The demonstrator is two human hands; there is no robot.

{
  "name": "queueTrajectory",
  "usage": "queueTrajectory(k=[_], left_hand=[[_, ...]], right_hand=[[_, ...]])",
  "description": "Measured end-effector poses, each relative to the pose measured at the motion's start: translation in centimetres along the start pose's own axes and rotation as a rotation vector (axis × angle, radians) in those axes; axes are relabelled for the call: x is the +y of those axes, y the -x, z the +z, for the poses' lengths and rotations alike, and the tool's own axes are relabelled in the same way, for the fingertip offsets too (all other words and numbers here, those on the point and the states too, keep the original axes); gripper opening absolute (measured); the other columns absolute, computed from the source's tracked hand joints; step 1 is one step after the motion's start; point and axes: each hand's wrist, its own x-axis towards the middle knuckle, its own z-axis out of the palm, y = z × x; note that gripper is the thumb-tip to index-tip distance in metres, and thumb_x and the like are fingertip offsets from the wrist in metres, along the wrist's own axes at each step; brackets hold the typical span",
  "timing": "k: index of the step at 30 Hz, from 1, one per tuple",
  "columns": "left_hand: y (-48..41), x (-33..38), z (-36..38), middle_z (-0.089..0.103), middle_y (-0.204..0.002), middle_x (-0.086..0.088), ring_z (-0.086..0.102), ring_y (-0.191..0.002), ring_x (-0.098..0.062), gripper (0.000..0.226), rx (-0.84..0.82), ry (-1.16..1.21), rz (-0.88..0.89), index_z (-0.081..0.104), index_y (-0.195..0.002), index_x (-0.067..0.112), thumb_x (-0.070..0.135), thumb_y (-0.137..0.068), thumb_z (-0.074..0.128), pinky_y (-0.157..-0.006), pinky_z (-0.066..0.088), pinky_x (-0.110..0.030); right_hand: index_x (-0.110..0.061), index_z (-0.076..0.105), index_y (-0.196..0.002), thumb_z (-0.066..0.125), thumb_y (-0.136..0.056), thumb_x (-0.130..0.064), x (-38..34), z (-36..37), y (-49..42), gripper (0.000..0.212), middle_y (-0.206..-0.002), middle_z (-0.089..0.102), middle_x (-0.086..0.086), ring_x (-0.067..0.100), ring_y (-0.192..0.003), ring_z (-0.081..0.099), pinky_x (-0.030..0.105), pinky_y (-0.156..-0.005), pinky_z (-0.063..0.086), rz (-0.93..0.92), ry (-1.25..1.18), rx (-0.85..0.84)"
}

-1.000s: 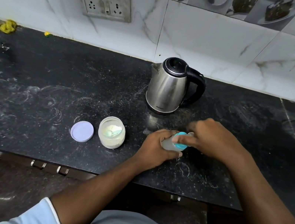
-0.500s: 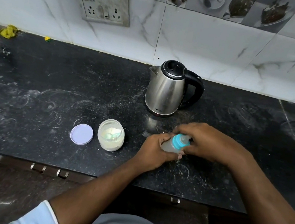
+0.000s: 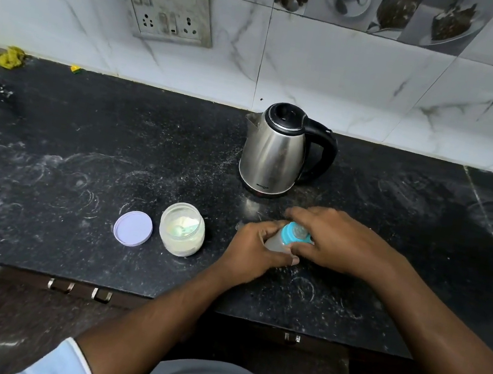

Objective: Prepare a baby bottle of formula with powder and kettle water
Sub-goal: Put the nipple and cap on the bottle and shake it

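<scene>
Jointly gripped: baby bottle (image 3: 276, 243), 6 o'clock of kettle (image 3: 273, 152)

Was held tilted at black counter (image 3: 83, 143), nipple end toward 1 o'clock; contact with surface not discernible. Was clasped round clear body by left hand (image 3: 252, 253), fingers curled. Was grasped at teal collar (image 3: 289, 237) by right hand (image 3: 337, 241), fingers curled over the top. Sat near steel kettle, apart from it. Had open powder jar (image 3: 180, 246) at 9 o'clock, pale green scoop (image 3: 180, 230) inside; lilac lid (image 3: 133, 228) flat just beside jar, further toward 9 o'clock.

The left hand (image 3: 253, 248) grips the bottle (image 3: 276, 243) body; the right hand (image 3: 338, 242) curls round its top.
</scene>
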Motion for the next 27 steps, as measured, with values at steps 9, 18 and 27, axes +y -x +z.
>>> queueTrajectory(k=[9,18,27], left_hand=[[-0.9,0.4,-0.8,0.083,-0.115,-0.001,0.078,-0.11,-0.022,0.049,-0.118,0.008,-0.016,0.079,-0.124,0.017,0.01,-0.078,0.096,-0.103,0.059,-0.051],[0.6,-0.3,0.9,0.084,-0.109,0.007,0.076,-0.096,-0.003,0.047,0.134,-0.048,0.054,0.078,-0.126,0.013,0.009,-0.081,0.094,-0.084,0.057,-0.021],[0.7,-0.8,1.3,0.082,-0.12,0.009,0.076,-0.113,-0.009,0.056,0.12,-0.016,0.017,0.075,-0.133,0.017,0.013,-0.081,0.095,-0.101,0.061,-0.034]], right_hand=[[-0.027,0.059,-0.115,0.069,-0.09,-0.047,0.1,-0.6,-0.2,0.034,-0.108,0.065,-0.003,0.02,-0.098,0.064,0.031,-0.072,0.045,-0.087,0.081,0.031],[-0.025,0.056,-0.109,0.067,-0.091,-0.051,-0.5,0.5,-0.4,0.034,-0.108,0.065,0.0,0.021,-0.095,0.063,0.035,-0.074,0.049,0.016,0.027,0.052],[-0.048,0.039,-0.146,0.063,-0.079,-0.076,1.0,-0.1,0.0,0.076,-0.105,0.067,-0.009,0.014,-0.096,0.067,0.037,-0.083,0.056,0.142,-0.223,-0.005]])
